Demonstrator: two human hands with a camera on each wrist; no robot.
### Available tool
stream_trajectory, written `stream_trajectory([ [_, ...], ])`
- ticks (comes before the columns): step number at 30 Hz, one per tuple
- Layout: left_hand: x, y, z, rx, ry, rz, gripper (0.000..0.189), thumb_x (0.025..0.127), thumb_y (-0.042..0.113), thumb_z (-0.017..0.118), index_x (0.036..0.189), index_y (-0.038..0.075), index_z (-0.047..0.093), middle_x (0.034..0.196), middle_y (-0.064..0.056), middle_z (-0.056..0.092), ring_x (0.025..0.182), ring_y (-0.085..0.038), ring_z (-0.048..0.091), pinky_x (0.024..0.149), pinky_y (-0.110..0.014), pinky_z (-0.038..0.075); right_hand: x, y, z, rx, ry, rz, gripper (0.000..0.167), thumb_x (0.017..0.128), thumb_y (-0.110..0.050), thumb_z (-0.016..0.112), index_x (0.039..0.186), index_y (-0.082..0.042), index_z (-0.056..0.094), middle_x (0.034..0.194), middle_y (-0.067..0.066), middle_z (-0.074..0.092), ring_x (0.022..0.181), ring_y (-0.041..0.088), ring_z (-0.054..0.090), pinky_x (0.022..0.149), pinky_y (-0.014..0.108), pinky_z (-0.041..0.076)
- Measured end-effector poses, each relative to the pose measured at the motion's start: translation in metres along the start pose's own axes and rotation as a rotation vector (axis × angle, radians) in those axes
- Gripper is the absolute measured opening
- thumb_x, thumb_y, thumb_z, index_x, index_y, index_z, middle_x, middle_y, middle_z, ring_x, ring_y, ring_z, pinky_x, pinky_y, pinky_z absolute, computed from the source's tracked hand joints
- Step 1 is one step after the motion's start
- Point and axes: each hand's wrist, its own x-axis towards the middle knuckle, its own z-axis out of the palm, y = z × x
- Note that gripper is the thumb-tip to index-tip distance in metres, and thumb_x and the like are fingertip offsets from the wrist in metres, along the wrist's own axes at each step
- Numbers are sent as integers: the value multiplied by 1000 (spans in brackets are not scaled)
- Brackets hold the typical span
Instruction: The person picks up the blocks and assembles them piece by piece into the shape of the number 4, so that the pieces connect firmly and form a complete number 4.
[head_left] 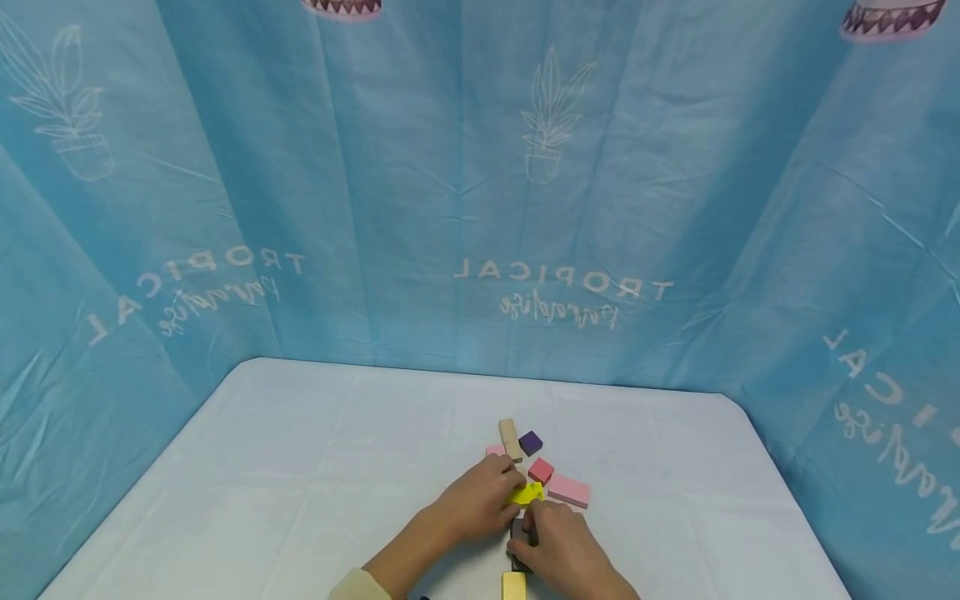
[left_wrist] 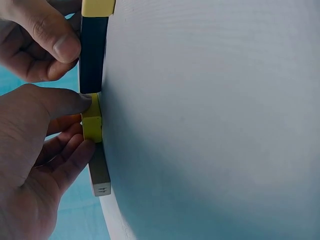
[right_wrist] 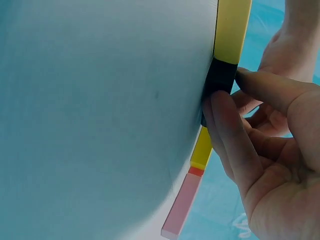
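Observation:
My left hand (head_left: pixel 482 498) pinches a small bright yellow block (head_left: pixel 531 492) on the white table, thumb on one end and fingers on the other in the left wrist view. Close on its near side, my right hand (head_left: pixel 564 543) grips a black block (right_wrist: pixel 221 75) between thumb and fingertips. Part of the black block is hidden under those fingers. A pale yellow block (head_left: pixel 513 587) lies end to end with the black one, nearest to me. Past my left fingers a wooden block marked 44 (left_wrist: pixel 101 175) lines up with the bright yellow one in the left wrist view.
Beyond the hands lie natural wood blocks (head_left: pixel 509 438), a dark purple block (head_left: pixel 531 442), a red-pink cube (head_left: pixel 541 470) and a long pink block (head_left: pixel 569 490). Another pink block (head_left: pixel 495 450) is partly covered by the wood. A blue printed curtain (head_left: pixel 420 208) surrounds the table (head_left: pixel 315 433).

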Motion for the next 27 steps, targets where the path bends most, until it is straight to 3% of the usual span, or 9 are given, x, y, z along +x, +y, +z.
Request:
stream_trajectory([
  [27, 0, -2, 0, 4, 25, 21, 30, 84, 29, 75, 110, 15, 71, 102, 5, 57, 92, -7, 51, 87, -20, 46, -2, -1, 1, -21, -12, -52, 25, 79, -33, 78, 80, -15, 61, 68, -5, 49, 60, 13, 47, 55, 27, 40],
])
